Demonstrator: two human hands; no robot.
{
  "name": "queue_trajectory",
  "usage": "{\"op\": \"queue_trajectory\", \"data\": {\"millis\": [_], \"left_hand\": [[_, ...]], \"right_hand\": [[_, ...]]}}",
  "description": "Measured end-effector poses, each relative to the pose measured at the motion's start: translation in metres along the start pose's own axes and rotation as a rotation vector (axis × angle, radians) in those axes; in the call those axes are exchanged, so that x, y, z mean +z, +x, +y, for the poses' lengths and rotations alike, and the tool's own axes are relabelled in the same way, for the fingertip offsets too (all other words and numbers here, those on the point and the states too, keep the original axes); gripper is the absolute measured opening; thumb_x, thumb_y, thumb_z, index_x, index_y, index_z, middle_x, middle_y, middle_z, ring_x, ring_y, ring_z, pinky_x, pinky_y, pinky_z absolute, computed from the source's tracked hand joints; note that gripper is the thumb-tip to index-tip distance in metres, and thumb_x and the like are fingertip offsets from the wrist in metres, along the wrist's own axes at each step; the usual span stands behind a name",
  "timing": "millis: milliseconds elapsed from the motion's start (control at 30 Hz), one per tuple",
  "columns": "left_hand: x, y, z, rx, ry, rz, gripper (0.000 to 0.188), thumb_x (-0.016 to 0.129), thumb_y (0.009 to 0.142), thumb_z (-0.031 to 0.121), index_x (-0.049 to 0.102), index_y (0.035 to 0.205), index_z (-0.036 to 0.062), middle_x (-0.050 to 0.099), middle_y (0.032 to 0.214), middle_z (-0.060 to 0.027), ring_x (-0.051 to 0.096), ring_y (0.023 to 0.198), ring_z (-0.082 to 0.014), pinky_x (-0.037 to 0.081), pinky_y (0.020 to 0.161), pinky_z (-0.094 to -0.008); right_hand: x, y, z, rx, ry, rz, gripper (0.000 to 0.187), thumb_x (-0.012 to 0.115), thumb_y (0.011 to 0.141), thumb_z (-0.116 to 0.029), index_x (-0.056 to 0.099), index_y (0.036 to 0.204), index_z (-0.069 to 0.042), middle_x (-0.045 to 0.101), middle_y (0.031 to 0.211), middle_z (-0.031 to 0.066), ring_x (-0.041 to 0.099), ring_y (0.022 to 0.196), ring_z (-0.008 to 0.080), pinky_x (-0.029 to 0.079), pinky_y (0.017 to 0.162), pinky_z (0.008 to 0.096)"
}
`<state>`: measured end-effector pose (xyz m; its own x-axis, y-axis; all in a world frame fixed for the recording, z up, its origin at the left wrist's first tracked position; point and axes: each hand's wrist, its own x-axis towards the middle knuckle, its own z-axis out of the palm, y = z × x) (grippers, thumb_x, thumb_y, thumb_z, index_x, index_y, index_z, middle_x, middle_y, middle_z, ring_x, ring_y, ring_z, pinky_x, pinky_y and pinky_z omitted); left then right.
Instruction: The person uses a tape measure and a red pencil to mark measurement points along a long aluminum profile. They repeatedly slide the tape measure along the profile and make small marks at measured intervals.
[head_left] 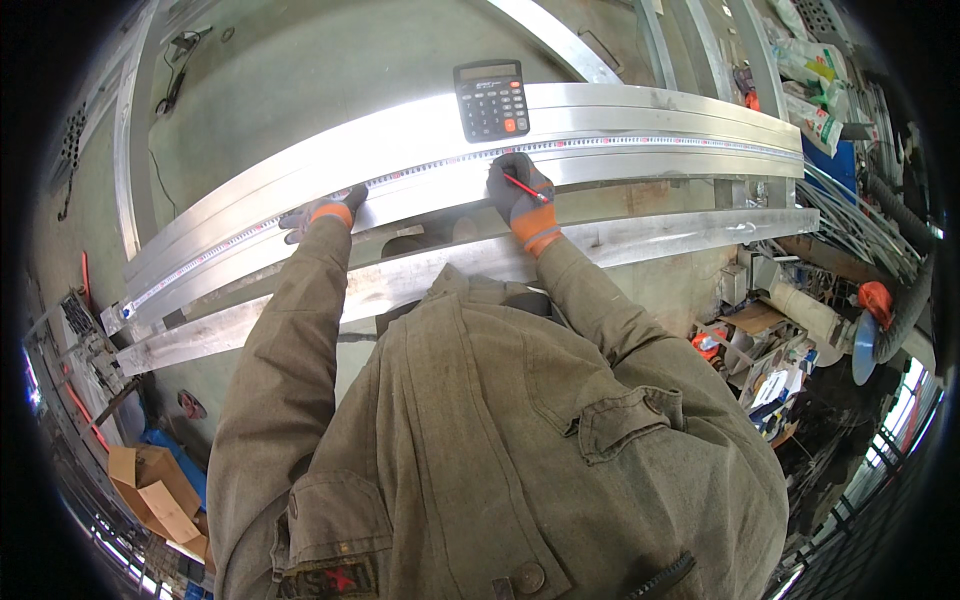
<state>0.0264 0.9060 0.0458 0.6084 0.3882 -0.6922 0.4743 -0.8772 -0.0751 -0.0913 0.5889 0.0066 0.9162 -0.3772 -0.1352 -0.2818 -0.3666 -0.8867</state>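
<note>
Several long silver metal bars [650, 100] lie side by side across the view. A tape measure [420, 172] is stretched along them from the left end to the right. My left hand [328, 214], in a grey and orange glove, rests on the bars at the tape with its fingers spread. My right hand [524, 205], gloved alike, closes on a red pencil [526, 188] just below the tape. Its fingertips touch the bars, and the pencil's tip is hard to make out. A black calculator [491, 100] lies on the bars beyond my right hand.
A separate metal beam [640, 240] runs nearer to me. At the right lie thin metal rods [860, 215], a grey hose and plastic bags [810, 70]. An opened cardboard box [155, 490] sits at the lower left. Further metal bars [560, 38] stand beyond the calculator.
</note>
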Motion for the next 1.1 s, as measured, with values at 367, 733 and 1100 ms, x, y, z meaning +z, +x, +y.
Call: {"op": "queue_trajectory", "data": {"millis": [367,733,1100], "left_hand": [[0.016,0.019,-0.003,-0.041,-0.026,0.031,0.145,0.081,0.077,0.095,0.043,0.174,-0.0061,0.031,0.181,-0.0397,0.025,0.169,-0.0594,0.024,0.136,-0.0646],[0.023,0.023,0.003,-0.129,-0.005,0.071,0.145,0.078,0.077,0.098,0.042,0.176,-0.0014,0.026,0.183,-0.0410,0.020,0.170,-0.0618,0.023,0.136,-0.0673],[0.019,0.027,-0.007,0.016,0.043,0.036,0.130,0.075,0.083,0.096,0.055,0.170,0.0015,0.050,0.175,-0.0321,0.039,0.168,-0.0495,0.028,0.134,-0.0654]], "right_hand": [[-0.003,0.007,-0.007,-0.046,-0.043,0.040,0.008,0.078,0.101,-0.014,0.075,0.108,-0.012,0.079,0.093,0.0162,0.080,0.085,0.0322,0.062,0.079,0.0422],[0.003,0.012,0.020,-0.157,-0.102,0.043,0.007,0.076,0.104,-0.012,0.074,0.108,-0.007,0.078,0.094,0.0083,0.072,0.086,0.0203,0.061,0.078,0.0363],[0.002,0.013,0.024,-0.116,-0.019,-0.023,0.008,0.076,0.104,-0.014,0.075,0.108,-0.007,0.078,0.095,0.0077,0.073,0.086,0.0197,0.061,0.080,0.0361]]}}
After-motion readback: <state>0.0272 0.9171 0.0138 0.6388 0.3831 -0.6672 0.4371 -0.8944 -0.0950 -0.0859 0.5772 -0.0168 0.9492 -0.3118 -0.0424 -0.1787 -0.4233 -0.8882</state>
